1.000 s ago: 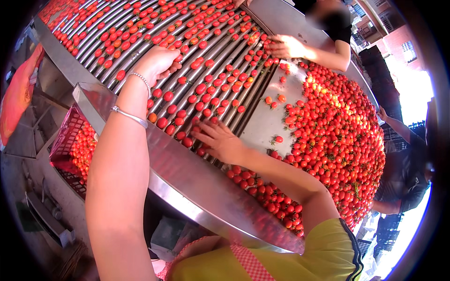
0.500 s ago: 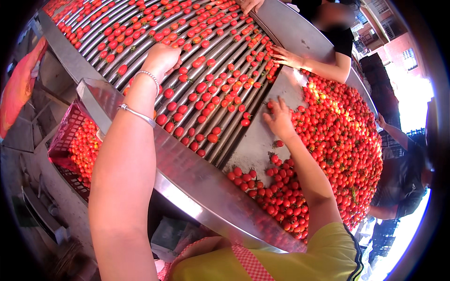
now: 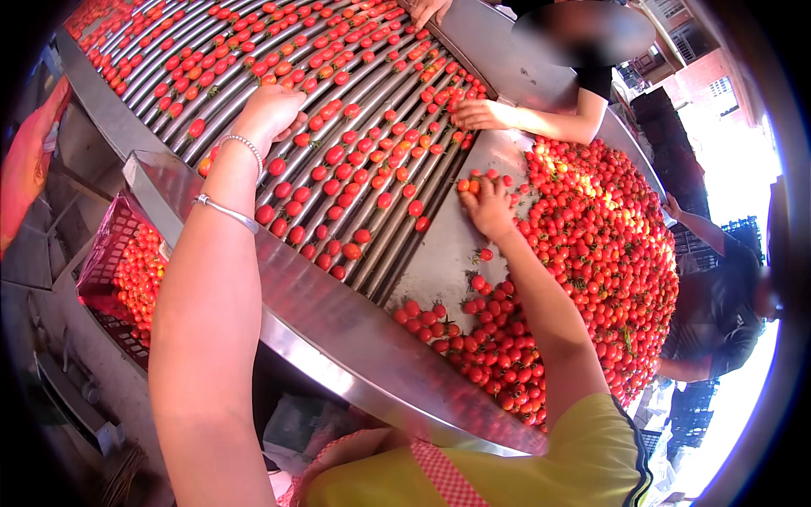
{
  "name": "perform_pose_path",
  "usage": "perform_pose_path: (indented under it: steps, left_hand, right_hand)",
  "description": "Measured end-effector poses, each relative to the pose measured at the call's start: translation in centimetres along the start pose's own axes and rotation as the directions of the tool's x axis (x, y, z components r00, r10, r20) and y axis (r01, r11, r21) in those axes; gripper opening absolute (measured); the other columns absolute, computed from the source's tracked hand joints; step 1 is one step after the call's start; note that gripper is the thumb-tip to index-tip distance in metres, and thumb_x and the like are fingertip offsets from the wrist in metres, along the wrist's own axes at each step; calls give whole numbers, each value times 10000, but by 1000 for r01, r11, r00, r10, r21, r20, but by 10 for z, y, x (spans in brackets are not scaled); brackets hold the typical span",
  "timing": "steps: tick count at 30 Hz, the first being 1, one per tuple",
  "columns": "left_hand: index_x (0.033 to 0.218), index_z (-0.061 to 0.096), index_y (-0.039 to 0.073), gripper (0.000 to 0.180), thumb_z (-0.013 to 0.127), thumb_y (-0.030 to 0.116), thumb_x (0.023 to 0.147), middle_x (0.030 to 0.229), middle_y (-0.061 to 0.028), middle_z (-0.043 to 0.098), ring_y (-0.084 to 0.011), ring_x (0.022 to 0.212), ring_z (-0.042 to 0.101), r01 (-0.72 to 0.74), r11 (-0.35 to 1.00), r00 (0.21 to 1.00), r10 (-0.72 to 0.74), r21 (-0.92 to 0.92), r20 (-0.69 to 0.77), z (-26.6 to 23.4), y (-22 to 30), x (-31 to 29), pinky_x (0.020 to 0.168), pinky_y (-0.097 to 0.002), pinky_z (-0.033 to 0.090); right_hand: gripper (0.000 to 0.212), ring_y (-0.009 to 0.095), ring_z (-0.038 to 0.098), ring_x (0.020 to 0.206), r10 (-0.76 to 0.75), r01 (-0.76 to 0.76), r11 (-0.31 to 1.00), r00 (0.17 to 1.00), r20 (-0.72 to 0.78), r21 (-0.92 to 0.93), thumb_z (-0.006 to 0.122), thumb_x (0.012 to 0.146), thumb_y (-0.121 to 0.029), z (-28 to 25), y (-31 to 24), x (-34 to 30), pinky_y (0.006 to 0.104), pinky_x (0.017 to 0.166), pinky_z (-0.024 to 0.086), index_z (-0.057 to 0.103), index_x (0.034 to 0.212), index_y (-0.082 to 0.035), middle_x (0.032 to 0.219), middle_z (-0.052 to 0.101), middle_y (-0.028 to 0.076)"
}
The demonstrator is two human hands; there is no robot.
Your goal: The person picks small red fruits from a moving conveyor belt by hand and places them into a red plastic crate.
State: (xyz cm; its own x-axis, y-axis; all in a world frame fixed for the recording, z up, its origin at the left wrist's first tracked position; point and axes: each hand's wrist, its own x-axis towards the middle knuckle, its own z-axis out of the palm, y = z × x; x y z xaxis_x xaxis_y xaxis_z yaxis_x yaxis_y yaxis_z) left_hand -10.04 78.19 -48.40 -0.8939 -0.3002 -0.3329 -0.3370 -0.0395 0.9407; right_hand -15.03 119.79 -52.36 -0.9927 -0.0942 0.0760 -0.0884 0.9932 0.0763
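Observation:
My left hand (image 3: 274, 111), with bracelets on its wrist, is over the metal rollers (image 3: 359, 279) among small red tomatoes (image 3: 335, 155). Its fingers are curled and closed; what they hold, if anything, is hidden. On the bare metal plate (image 3: 435, 253) beside the rollers lies my right hand (image 3: 490, 211). Its fingers are apart, with a few loose tomatoes (image 3: 507, 181) at their tips. A large heap of tomatoes (image 3: 604, 262) spreads to the right of it, and a smaller cluster (image 3: 498, 346) lies below its forearm.
A co-worker's hand (image 3: 486, 115) rests at the rollers' right end, another hand (image 3: 431, 12) farther back. A metal rim (image 3: 338, 363) runs along the near side. At left stands a red crate of tomatoes (image 3: 106, 245). Another person (image 3: 718, 313) is beyond the heap.
My right hand has moved forward slightly, and tomatoes are now at its fingertips. The co-worker's near hand has shifted left onto the rollers' edge. The whole view has shifted a little.

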Motion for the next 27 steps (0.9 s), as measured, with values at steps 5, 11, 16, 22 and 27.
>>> perform_pose_path:
  steps: [5, 11, 16, 22, 27]
  left_hand:
    - [1050, 597, 87, 207, 535, 240, 925, 747, 22, 629, -33, 575, 527, -6, 999, 999, 4, 48, 37, 7, 2, -1, 514, -195, 388]
    - [1077, 591, 77, 225, 541, 228, 918, 765, 11, 630, -33, 578, 529, -14, 1000, 998, 13, 17, 64, 10, 1, -4, 499, -190, 381]
    - [1066, 610, 80, 228, 544, 236, 913, 772, 12, 634, -30, 584, 530, -26, 997, 997, 21, 73, 70, 13, 0, -5, 476, -187, 368]
    - [1034, 618, 84, 212, 544, 245, 919, 762, 23, 631, -43, 588, 536, -48, 993, 996, 41, 104, 76, 14, -5, 2, 494, -202, 380]
    - [967, 619, 87, 175, 533, 233, 924, 737, 23, 620, -45, 591, 536, -55, 992, 996, 47, 110, 77, 16, -4, -1, 505, -204, 383]
  right_hand:
    - [584, 366, 346, 1320, -361, 249, 722, 931, 45, 646, 570, 894, -363, -3, -36, -11, 442, 1095, 270, 392, 1389, -107, 1468, 291, 226]
    - [532, 358, 397, 1297, -406, 301, 844, 899, 164, 443, 608, 886, -255, -68, -7, -49, 387, 1046, 360, 437, 1343, -42, 1438, 345, 228]
    - [646, 401, 358, 1303, -112, 155, 974, 963, 246, -164, 656, 829, -319, -109, 52, -82, 484, 1036, 351, 402, 1372, -80, 1441, 325, 239]
    - [728, 391, 375, 1263, 58, 42, 903, 974, 219, -427, 601, 827, -490, -85, 91, -102, 572, 985, 345, 371, 1396, -99, 1387, 381, 243]
    - [737, 424, 376, 1256, 58, 81, 937, 924, 379, -340, 599, 836, -467, -87, 54, -97, 526, 1011, 352, 335, 1412, -90, 1334, 416, 268]
